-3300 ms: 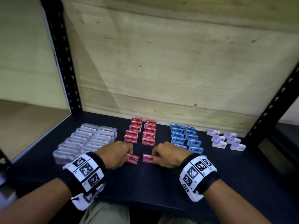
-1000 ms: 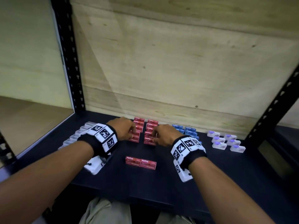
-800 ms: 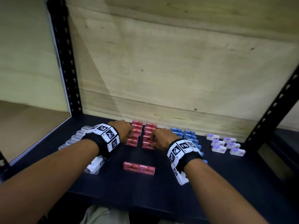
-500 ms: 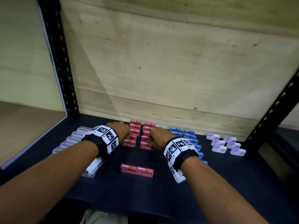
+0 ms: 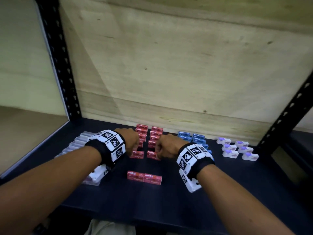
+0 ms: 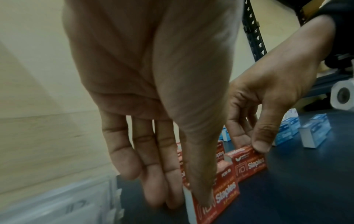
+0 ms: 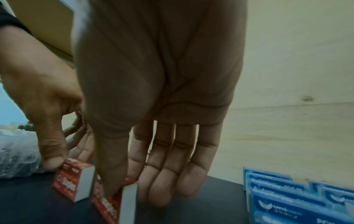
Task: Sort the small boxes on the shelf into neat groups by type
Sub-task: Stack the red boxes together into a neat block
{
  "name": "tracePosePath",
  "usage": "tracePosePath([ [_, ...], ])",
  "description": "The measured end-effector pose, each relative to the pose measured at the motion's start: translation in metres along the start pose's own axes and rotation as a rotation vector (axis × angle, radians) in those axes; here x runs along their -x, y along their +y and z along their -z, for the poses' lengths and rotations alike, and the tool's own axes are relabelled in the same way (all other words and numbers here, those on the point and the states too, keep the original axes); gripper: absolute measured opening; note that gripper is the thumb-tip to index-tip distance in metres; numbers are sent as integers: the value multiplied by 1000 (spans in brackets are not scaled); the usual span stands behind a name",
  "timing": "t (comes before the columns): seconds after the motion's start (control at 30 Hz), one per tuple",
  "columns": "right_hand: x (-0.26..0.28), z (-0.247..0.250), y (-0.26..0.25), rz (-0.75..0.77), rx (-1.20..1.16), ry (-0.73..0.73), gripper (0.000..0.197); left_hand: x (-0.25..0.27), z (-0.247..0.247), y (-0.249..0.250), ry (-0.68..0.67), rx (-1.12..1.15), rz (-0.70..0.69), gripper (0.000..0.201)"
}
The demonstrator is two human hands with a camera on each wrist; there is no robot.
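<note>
Two columns of red staples boxes (image 5: 149, 134) stand mid-shelf. My left hand (image 5: 130, 143) pinches the front box of the left column (image 5: 138, 154), thumb on its near face (image 6: 226, 192) and fingers behind it. My right hand (image 5: 166, 146) pinches the front box of the right column (image 5: 152, 154) the same way, thumb on the printed face (image 7: 107, 207). Two more red boxes (image 5: 144, 177) lie end to end nearer me, untouched. Clear boxes (image 5: 76, 145) sit to the left, blue boxes (image 5: 193, 138) to the right and white boxes with purple tops (image 5: 237, 148) at far right.
The dark shelf (image 5: 169, 209) has a wooden back board (image 5: 169, 82) just behind the rows. Black perforated posts stand at the left (image 5: 59, 65) and right (image 5: 288, 116). My forearms partly hide the clear and blue groups.
Both hands left the two loose red boxes near the front and reached to the red columns. In the last second they drew slightly toward me along the columns.
</note>
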State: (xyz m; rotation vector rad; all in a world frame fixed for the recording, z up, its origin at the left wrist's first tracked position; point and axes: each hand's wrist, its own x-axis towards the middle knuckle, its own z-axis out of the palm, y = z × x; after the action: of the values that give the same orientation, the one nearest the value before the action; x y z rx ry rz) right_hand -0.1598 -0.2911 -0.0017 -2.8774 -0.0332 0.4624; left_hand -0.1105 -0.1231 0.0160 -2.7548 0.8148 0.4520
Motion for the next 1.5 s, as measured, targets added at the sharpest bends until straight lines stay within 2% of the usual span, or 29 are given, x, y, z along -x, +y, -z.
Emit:
tracePosePath([
  [0.23,15,2,1,52,3,-114,8,12,-1,2,-104,34,-77,30],
  [0.53,34,-2,2,72,27,-195,11,28,-3,4,-191,53,-94,32],
  [0.87,45,-5,-2,83,28,-284,12,42,-7,6,-215,52,-120,31],
  [0.97,47,-3,-3,66,16,-314,23,46,-8,5,-242,59,-144,41],
  [1.1,48,-3,-6,43,-12,-378,49,53,-8,8,-272,83,-178,57],
  [1.23,52,-7,-11,35,-19,-375,62,53,-13,11,-245,128,-174,57],
  [1.5,54,-15,-23,68,76,-309,47,50,-19,17,-195,125,-171,48],
])
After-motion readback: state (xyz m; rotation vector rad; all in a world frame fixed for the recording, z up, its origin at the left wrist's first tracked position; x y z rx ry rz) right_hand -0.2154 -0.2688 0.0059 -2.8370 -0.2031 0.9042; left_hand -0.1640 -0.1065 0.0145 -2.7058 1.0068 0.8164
